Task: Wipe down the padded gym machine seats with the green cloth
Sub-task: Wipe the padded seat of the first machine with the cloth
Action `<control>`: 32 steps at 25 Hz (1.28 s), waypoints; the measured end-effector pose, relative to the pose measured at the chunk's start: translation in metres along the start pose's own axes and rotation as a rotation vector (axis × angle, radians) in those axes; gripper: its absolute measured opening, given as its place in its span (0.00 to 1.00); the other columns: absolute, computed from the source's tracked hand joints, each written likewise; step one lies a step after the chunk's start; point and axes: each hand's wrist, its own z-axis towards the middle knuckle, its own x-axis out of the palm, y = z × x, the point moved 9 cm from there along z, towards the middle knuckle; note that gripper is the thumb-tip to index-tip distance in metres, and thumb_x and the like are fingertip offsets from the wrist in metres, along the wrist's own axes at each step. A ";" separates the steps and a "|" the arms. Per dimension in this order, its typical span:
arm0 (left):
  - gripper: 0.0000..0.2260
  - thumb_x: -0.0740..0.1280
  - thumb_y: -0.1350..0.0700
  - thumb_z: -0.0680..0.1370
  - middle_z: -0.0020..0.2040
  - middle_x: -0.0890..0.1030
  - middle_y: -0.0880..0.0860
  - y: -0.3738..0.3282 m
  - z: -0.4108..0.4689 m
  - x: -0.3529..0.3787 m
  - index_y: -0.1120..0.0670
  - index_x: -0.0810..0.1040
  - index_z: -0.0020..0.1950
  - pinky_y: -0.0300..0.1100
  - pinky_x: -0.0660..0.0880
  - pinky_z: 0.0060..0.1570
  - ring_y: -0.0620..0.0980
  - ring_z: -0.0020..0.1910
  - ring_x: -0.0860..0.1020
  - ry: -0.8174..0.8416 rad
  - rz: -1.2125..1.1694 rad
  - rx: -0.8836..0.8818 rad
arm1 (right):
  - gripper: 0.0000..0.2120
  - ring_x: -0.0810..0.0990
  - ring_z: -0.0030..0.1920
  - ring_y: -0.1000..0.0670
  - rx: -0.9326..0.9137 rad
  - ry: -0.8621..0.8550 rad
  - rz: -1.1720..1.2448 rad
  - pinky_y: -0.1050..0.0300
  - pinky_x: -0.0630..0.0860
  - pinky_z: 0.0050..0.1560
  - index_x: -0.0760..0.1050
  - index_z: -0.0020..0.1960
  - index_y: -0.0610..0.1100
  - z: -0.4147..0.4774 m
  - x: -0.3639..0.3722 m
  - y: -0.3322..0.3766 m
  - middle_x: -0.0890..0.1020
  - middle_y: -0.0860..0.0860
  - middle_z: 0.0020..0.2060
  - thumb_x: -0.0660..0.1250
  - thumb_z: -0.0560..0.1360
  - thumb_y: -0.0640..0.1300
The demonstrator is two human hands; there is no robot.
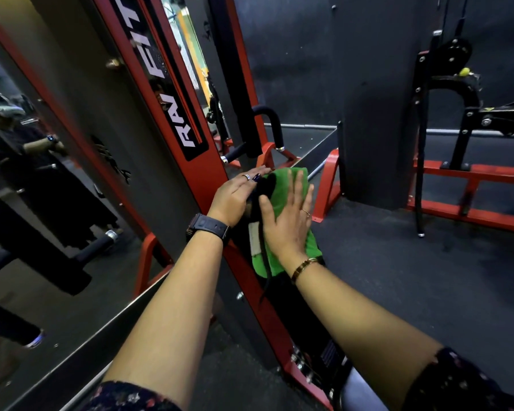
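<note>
Your right hand (pixel 288 221) lies flat and fully open, fingers straight and slightly spread, palm pressing the green cloth (pixel 284 180) against the black pad (pixel 263 188); it grips nothing. The cloth spreads under and beyond that hand, its far edge past your fingertips and its near corner showing just beside your wrist, where a gold bracelet (pixel 304 266) sits. Just left of the right thumb, a white label (pixel 254 238) and a thin black strap (pixel 264 262) hang down the pad's bare side. Your left hand (pixel 235 197) rests on the pad's upper left edge, fingers extended and laid together, the fingertips reaching the cloth's far corner; whether the thumb hooks around the pad you cannot tell, since it is hidden. That hand carries 1 ring, and a dark watch (pixel 208 228) is strapped to the wrist. Touching the left side of the pad, a red upright frame (pixel 172 93) with white lettering climbs away from your left hand. Farther left of it is a mirror (pixel 42 173), which shows a dim reflection of a person. Beyond your fingertips, a curved black handle (pixel 272 120) rises from the frame. Well to the right of your right hand stands a wide black column (pixel 377 99), and past it a black machine (pixel 457 93) on a red base (pixel 472 176), all on dark rubber flooring (pixel 398 262).
</note>
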 end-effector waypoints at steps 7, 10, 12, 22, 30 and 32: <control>0.21 0.47 0.39 0.76 0.67 0.74 0.49 0.003 0.001 0.002 0.36 0.76 0.59 0.48 0.59 0.72 0.44 0.69 0.68 0.024 0.007 0.000 | 0.34 0.54 0.75 0.50 0.067 -0.049 0.066 0.40 0.53 0.73 0.57 0.75 0.54 -0.008 -0.002 -0.053 0.58 0.58 0.75 0.54 0.71 0.65; 0.25 0.49 0.37 0.75 0.63 0.77 0.50 0.005 -0.002 -0.003 0.45 0.79 0.58 0.45 0.63 0.69 0.47 0.66 0.71 -0.059 -0.021 -0.095 | 0.33 0.59 0.74 0.49 0.026 -0.016 0.109 0.45 0.55 0.73 0.63 0.73 0.52 0.037 -0.014 -0.015 0.65 0.56 0.72 0.54 0.70 0.63; 0.20 0.51 0.41 0.75 0.57 0.80 0.53 0.008 -0.003 -0.007 0.45 0.80 0.52 0.50 0.67 0.66 0.54 0.63 0.74 -0.121 -0.061 -0.155 | 0.31 0.57 0.75 0.47 -0.267 -0.040 -0.007 0.45 0.55 0.71 0.64 0.72 0.52 0.022 -0.013 0.020 0.64 0.55 0.73 0.57 0.71 0.59; 0.17 0.58 0.57 0.71 0.62 0.78 0.51 0.004 0.007 -0.004 0.48 0.78 0.57 0.46 0.63 0.70 0.46 0.65 0.73 -0.047 -0.065 -0.035 | 0.34 0.49 0.77 0.46 -0.309 -0.057 -0.020 0.41 0.53 0.73 0.59 0.74 0.53 -0.013 -0.005 0.012 0.57 0.53 0.76 0.62 0.68 0.52; 0.18 0.57 0.57 0.72 0.63 0.77 0.50 0.002 0.003 -0.003 0.48 0.78 0.59 0.42 0.64 0.69 0.44 0.66 0.72 -0.058 0.010 -0.024 | 0.34 0.48 0.77 0.48 -0.298 -0.025 0.035 0.40 0.54 0.73 0.57 0.74 0.56 -0.012 0.003 -0.002 0.54 0.57 0.76 0.61 0.69 0.53; 0.19 0.58 0.56 0.73 0.64 0.76 0.48 0.000 0.000 -0.004 0.48 0.78 0.61 0.42 0.65 0.69 0.42 0.66 0.71 -0.075 0.081 -0.018 | 0.32 0.51 0.76 0.49 -0.118 -0.079 0.134 0.43 0.54 0.74 0.55 0.74 0.57 0.011 -0.005 -0.012 0.57 0.57 0.76 0.58 0.72 0.57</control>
